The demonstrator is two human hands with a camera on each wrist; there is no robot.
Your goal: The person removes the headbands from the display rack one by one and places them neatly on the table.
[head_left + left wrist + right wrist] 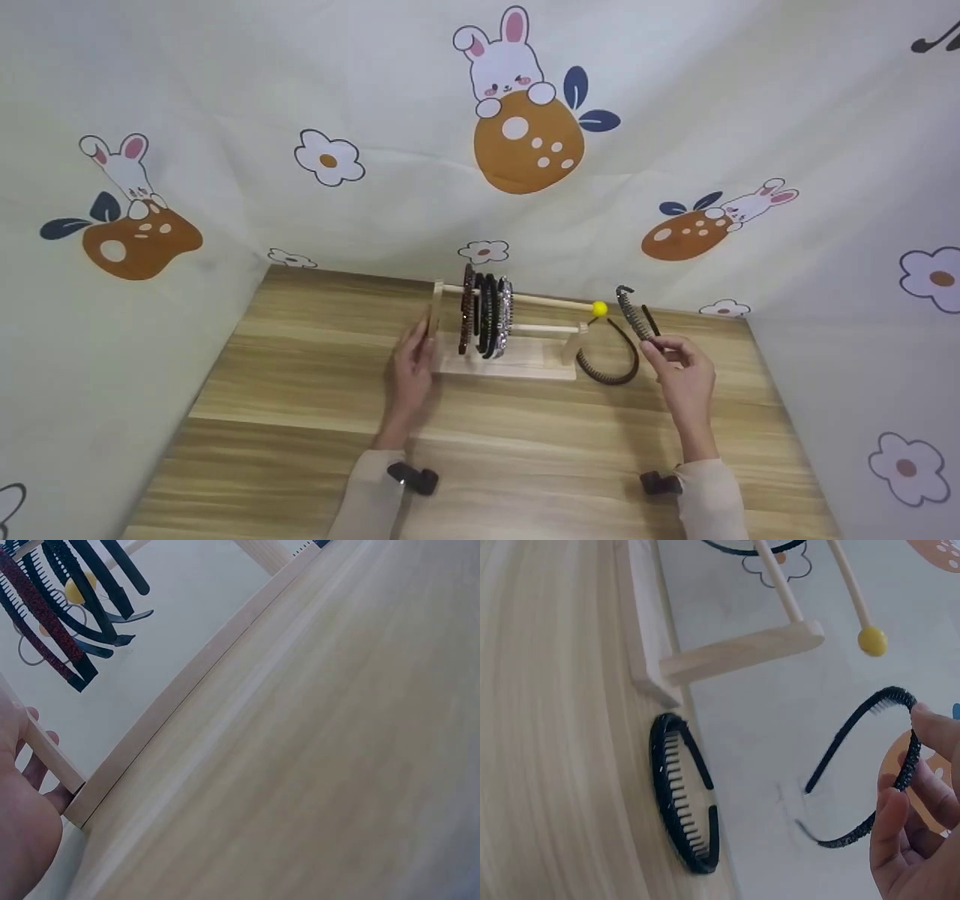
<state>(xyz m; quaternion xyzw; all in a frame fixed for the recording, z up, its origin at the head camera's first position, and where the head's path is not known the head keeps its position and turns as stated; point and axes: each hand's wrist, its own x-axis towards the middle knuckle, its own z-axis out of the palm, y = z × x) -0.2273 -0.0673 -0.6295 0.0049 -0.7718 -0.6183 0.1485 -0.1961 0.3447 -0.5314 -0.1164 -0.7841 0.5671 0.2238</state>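
Observation:
My left hand [414,367] grips the left upright of a pale wooden rack [540,370]; its fingers reach behind the upright [54,759] in the left wrist view. Several headbands [489,315], brown, black and silvery, hang side by side on the rack's rods, toward the left. Between thumb and fingers, my right hand [688,379] pinches a dark, glittery toothed headband [855,720], raised off the table to the right of the rack. Its open ends point toward the rack's rods in the right wrist view. A second black toothed headband [660,784] lies on the table beside the rack's right end.
A yellow ball [599,308] caps the free right end of the upper rod. The lower rod meets the short right upright [572,349]. Behind the wood-grain table [315,390] hangs a pale cloth [390,217] printed with rabbits and flowers.

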